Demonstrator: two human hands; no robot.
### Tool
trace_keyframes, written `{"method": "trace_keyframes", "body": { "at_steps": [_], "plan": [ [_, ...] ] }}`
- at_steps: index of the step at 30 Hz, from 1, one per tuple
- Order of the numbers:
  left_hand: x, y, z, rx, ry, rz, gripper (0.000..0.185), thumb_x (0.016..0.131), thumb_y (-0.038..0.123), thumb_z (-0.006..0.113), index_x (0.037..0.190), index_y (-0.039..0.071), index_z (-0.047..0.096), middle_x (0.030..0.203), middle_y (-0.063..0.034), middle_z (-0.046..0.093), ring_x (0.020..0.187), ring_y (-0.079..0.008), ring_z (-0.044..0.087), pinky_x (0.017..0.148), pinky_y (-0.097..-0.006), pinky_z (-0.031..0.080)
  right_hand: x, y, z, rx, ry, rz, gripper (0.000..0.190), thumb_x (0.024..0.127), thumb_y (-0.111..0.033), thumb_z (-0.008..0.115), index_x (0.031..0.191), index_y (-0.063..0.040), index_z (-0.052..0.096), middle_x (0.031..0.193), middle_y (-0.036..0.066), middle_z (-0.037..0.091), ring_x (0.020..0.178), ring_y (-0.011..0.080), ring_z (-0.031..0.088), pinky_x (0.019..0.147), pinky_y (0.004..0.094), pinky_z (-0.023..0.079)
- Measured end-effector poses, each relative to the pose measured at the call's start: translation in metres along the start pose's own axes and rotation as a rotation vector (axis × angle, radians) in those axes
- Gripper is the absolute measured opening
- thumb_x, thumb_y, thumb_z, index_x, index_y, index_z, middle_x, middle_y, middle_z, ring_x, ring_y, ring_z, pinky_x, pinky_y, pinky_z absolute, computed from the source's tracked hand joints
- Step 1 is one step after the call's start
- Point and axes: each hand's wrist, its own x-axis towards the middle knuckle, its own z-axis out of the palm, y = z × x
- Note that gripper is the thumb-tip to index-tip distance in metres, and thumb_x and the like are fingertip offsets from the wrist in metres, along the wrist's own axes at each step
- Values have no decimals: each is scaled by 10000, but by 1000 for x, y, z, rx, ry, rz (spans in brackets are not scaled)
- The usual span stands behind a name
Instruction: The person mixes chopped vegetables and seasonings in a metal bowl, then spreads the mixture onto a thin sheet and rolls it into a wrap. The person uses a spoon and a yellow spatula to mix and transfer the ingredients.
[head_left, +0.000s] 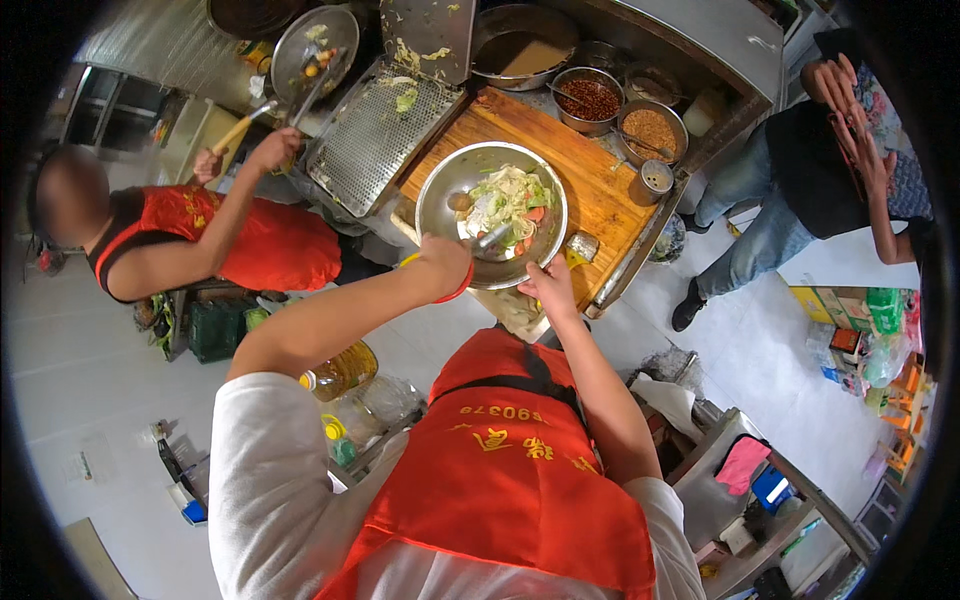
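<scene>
A stainless steel mixing bowl (425, 196) stands on a wooden cutting board (600, 206). Shredded greens, noodle-like strands and orange-red pieces make up the food (510, 199) inside it, with a small brown mound at its left. My left hand (448, 264), with a red band at the wrist, is closed around a metal utensil (492, 238) whose head dips into the food; its exact shape is unclear. At the bowl's near right, my right hand (551, 286) grips the rim. Just beside that hand lies a yellow-handled metal scraper (581, 247).
Behind the board stand a bowl of red chili sauce (589, 96), a bowl of chopped nuts (649, 129) and a shaker jar (651, 182). A perforated metal tray (375, 139) adjoins on the left. One co-worker (240, 232) holds a pan and tool; another person (817, 165) stands right.
</scene>
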Motion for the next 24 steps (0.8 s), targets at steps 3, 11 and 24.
{"method": "trace_keyframes", "body": {
  "at_steps": [3,11,24],
  "plan": [
    [10,-8,-12,-138,-78,-218,433,838,166,611,1225,-17,545,1205,-136,628,1046,-306,636,860,-508,441,1,6,6,27,-1,-20,220,904,-78,565,1084,-43,442,964,64,575,808,146,623,591,292,588],
    [28,16,15,15,37,10,420,857,155,572,1199,-74,486,950,-126,707,847,-241,703,659,-357,543,11,6,4,-4,5,-46,212,909,-83,573,1069,-12,453,940,67,564,762,147,618,573,291,587],
    [-8,-10,5,-5,106,-71,265,851,134,548,1069,-12,580,939,-147,699,835,-249,698,653,-361,528,6,-1,-1,-99,2,-44,218,913,-100,570,1078,-27,449,940,58,573,787,136,623,611,286,583]
  ]
}}
